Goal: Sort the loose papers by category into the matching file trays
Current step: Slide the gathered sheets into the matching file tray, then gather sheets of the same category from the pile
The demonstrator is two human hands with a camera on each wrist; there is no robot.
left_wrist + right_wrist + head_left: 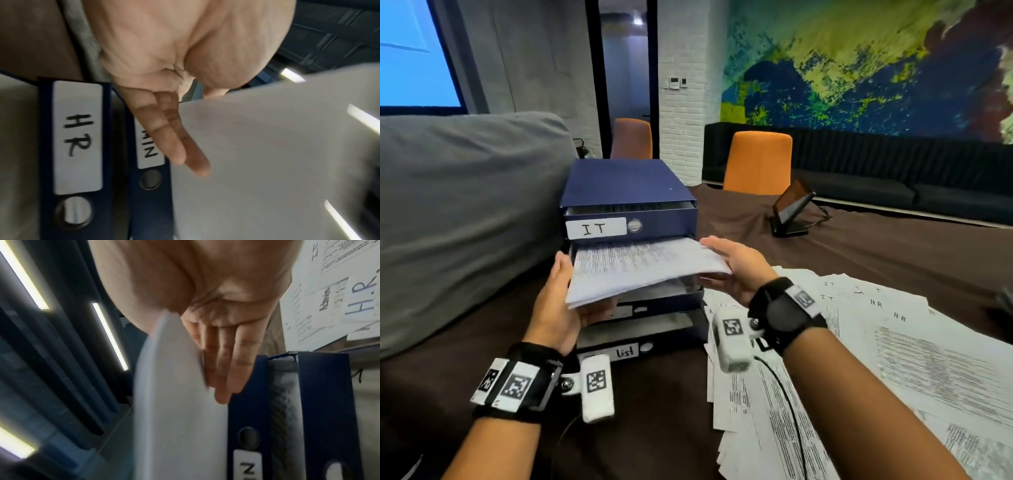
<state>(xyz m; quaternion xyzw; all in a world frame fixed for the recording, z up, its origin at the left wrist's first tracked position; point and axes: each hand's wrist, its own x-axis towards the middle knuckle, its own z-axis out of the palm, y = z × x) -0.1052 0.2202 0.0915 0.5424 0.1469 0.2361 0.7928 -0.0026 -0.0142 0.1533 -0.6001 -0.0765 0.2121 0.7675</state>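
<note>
— Head view first: what lies nearest on the worktop (893, 240)?

— Loose papers (893, 359) fanned over its near right part, sheets marked "IT" and "H.R". Just beyond them, both hands carry one stack of papers (640, 267).

— How do the hands hold it?

— The left hand (558, 305) is under the stack's left edge, fingers (180, 142) straight beneath the sheets and thumb up along the side. The right hand (736, 270) takes the right edge, thumb on top and fingers (236, 363) flat below. So each grasps the stack at its own side.

— And where is the stack?

— Tilted, its far end at the open mouth of the second file tray (150, 186), whose label ends in "MIN", right under the IT tray (630, 205). Below comes the HR tray (76, 138).

— Further back?

— The tray tower stands toward the left edge, against a grey cushion (465, 212). A small tilted screen (791, 209) sits near the far edge, with two orange chairs (756, 161) behind.
</note>
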